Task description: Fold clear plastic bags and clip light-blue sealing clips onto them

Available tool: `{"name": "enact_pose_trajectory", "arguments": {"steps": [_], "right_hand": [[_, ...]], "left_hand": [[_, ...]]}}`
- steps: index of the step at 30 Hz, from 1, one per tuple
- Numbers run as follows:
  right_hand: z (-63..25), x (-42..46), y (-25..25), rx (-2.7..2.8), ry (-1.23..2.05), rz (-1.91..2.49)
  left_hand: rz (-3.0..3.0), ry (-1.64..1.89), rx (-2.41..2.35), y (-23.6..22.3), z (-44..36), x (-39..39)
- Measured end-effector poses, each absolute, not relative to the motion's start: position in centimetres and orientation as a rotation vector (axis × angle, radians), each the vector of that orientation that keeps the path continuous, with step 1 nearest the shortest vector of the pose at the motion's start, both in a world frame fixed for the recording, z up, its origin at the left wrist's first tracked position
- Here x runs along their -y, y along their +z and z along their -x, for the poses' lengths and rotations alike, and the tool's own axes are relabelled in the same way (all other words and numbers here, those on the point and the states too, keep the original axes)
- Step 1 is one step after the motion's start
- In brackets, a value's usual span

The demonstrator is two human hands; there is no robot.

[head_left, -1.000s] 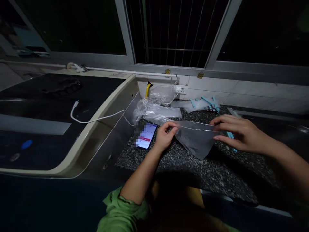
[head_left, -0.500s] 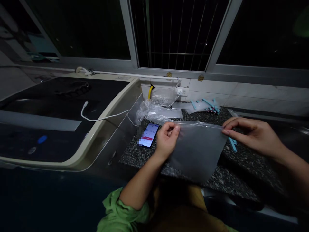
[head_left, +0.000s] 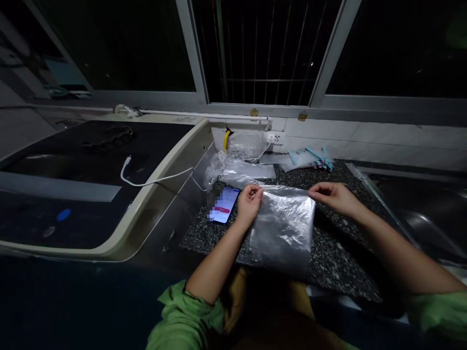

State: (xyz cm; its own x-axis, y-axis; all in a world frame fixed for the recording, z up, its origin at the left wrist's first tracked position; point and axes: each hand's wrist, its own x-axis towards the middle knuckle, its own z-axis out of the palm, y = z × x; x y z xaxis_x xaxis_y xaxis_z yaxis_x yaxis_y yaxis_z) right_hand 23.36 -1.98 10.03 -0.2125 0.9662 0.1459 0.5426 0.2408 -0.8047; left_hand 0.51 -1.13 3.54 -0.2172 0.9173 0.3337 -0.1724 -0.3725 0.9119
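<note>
A clear plastic bag [head_left: 282, 228] hangs between my two hands over the dark speckled counter. My left hand [head_left: 249, 204] pinches its top left corner, fingers closed. At the top right corner, my right hand [head_left: 330, 197] grips the bag between thumb and fingers. The bag's surface is wrinkled and reflects light, and its lower end drops toward the counter's front edge. Just left of my left hand lies a lit phone [head_left: 225, 205] with a red button on its screen.
Behind the bag lie crumpled clear plastic [head_left: 248, 168] and several light-blue strips [head_left: 317, 156] on plastic sheets. A washing machine [head_left: 109, 194] stands at the left with a white cable [head_left: 156, 180] over it. A metal sink [head_left: 426, 209] is at the right; a socket [head_left: 275, 138] is on the wall.
My right hand has moved left, toward my left hand, still holding its corner. The bag looks narrower and more wrinkled. My left hand has barely moved.
</note>
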Motion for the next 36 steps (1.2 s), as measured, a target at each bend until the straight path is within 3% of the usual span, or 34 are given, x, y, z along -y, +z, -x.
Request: {"name": "enact_pose_trajectory", "arguments": {"steps": [4, 8, 15, 19, 22, 26, 36], "right_hand": [[-22.8, 1.4, 9.8, 1.781, 0.840, 1.372], [-22.6, 3.6, 12.4, 1.771, 0.745, 1.286], [-22.8, 5.9, 14.2, 1.766, 0.566, 1.216], [-22.9, 4.1, 12.9, 1.925, 0.754, 1.246], [-22.5, 3.2, 12.4, 2.005, 0.832, 1.243], [-22.0, 2.9, 12.4, 2.041, 0.853, 1.231], [-21.6, 1.8, 10.0, 1.915, 0.733, 1.267]], "left_hand": [[-1.108, 1.696, -0.934, 3.4, -0.4, 0.9], [-1.057, 1.651, -0.820, 6.0, -0.3, 3.7], [-1.430, 1.804, -0.951, 8.7, 1.0, 7.3], [-1.906, 1.590, -1.127, 8.5, 2.0, 4.9], [-2.228, 1.209, -1.098, 9.0, 1.4, 3.6], [-2.246, 0.797, -1.062, 9.2, -0.4, 3.1], [-1.979, 0.809, -1.062, 6.9, -1.6, 2.3]]}}
